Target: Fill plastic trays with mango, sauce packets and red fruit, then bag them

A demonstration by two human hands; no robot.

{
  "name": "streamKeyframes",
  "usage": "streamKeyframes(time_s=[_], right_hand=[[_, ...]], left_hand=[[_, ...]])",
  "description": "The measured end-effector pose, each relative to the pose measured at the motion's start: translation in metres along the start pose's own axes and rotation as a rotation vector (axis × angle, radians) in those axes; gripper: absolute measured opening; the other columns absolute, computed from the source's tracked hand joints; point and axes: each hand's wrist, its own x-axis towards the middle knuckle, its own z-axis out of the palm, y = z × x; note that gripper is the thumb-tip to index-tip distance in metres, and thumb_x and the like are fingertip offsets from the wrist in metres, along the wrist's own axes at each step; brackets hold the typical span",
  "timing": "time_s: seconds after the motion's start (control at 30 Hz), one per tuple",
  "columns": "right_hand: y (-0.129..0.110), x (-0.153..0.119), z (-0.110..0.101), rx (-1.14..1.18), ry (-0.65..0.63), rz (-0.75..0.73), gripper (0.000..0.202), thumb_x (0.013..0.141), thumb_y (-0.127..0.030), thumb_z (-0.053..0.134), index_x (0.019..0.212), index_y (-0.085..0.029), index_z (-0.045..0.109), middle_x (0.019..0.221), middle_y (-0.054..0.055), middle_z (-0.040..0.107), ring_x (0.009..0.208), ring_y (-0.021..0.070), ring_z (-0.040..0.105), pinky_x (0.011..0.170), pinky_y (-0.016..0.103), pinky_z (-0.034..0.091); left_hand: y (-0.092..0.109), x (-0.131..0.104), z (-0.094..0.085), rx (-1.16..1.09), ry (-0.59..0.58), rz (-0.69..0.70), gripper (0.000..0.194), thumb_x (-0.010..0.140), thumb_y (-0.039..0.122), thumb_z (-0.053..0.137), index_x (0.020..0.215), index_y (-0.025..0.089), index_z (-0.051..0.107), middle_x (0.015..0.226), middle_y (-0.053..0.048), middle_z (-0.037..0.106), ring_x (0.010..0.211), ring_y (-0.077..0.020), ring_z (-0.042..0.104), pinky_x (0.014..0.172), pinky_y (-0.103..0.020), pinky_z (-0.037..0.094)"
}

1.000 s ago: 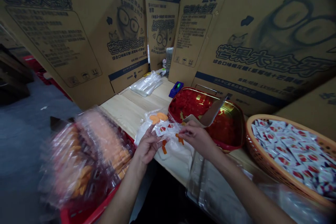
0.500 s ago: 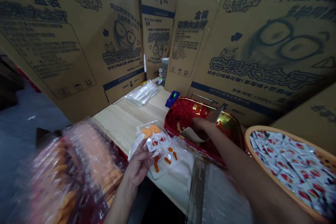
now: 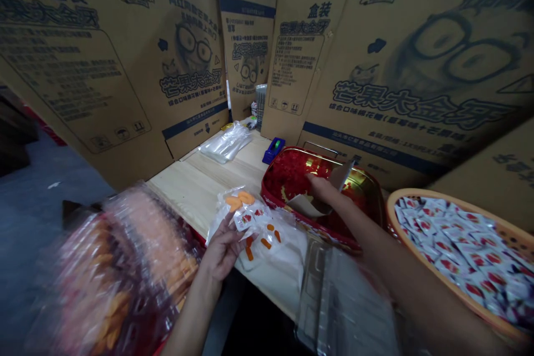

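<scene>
My left hand (image 3: 225, 246) is closed on the near left edge of a clear plastic bag (image 3: 287, 250). In and on the bag show orange pieces (image 3: 240, 200), small dark-orange pieces (image 3: 266, 243) and white sachets with red print (image 3: 246, 219). Over the red tin (image 3: 270, 198), my right hand (image 3: 321, 188) reaches in from the right; its fingertips are down among red contents and partly hidden. A pale card flap (image 3: 306, 206) stands beside that hand, and I cannot make out what the fingers hold.
An orange basket (image 3: 392, 208) of sachets is at the right. Clear plastic trays (image 3: 354, 306) lie at the front. Packs of orange pieces (image 3: 146, 233) fill the lower left. A blue tape dispenser (image 3: 273, 151) and clear bags (image 3: 227, 142) sit farther back, before large cardboard boxes (image 3: 396, 67).
The view has shifted slightly. My right hand has stayed in the tin with only a small movement, and my left hand still holds the bag.
</scene>
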Motion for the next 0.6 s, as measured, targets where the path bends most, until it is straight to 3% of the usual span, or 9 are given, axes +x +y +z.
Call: streamKeyframes(time_s=[0.13,0.23,0.33,0.43,0.5,0.6], right_hand=[[-0.024,-0.024,-0.026,-0.017,0.049,0.029,0.022,0.075,-0.006,0.049,0.088,-0.012,0.066,0.090,0.011,0.064,0.084,0.0181,0.058,0.074,0.028,0.042],[-0.059,-0.065,-0.042,0.190,0.031,-0.077,0.017,0.078,-0.017,0.053,0.089,-0.017,0.067,0.090,0.006,0.064,0.082,0.0154,0.058,0.075,0.026,0.044],[-0.095,-0.111,-0.042,0.480,-0.123,-0.266,0.013,0.077,-0.020,0.057,0.084,-0.018,0.068,0.083,0.003,0.065,0.076,0.0140,0.059,0.070,0.025,0.046],[-0.116,-0.142,-0.033,0.518,-0.196,-0.316,0.014,0.076,-0.016,0.058,0.086,-0.017,0.067,0.082,0.003,0.066,0.076,0.0144,0.060,0.069,0.025,0.046],[-0.118,-0.156,-0.030,0.483,-0.152,-0.304,0.018,0.077,-0.015,0.056,0.092,-0.018,0.066,0.086,0.004,0.067,0.080,0.0155,0.060,0.073,0.027,0.045],[-0.105,-0.176,-0.030,0.396,0.041,-0.188,0.020,0.084,-0.018,0.046,0.095,-0.018,0.063,0.093,0.006,0.065,0.086,0.0174,0.059,0.078,0.030,0.044]], left_hand=[[-0.002,-0.003,0.001,0.007,0.023,0.002,0.056,0.061,-0.003,0.061,0.109,0.026,0.054,0.116,-0.002,0.057,0.099,-0.0230,0.060,0.091,-0.040,0.047],[-0.004,-0.008,0.005,0.020,0.042,-0.010,0.057,0.060,-0.003,0.061,0.109,0.024,0.053,0.115,-0.003,0.056,0.097,-0.0235,0.061,0.089,-0.040,0.048],[-0.007,-0.014,0.010,0.020,0.012,-0.029,0.059,0.060,-0.003,0.061,0.112,0.024,0.050,0.115,-0.003,0.056,0.096,-0.0236,0.061,0.087,-0.039,0.049],[-0.013,-0.020,0.014,0.005,-0.053,-0.040,0.062,0.060,-0.004,0.061,0.114,0.024,0.047,0.115,-0.004,0.056,0.098,-0.0224,0.060,0.087,-0.037,0.048],[-0.017,-0.024,0.016,0.006,-0.085,-0.052,0.064,0.061,-0.004,0.060,0.116,0.024,0.045,0.115,-0.005,0.057,0.100,-0.0224,0.060,0.088,-0.038,0.048],[-0.019,-0.028,0.017,0.019,-0.085,-0.069,0.063,0.061,-0.004,0.059,0.116,0.023,0.045,0.112,-0.005,0.058,0.100,-0.0218,0.060,0.090,-0.039,0.047]])
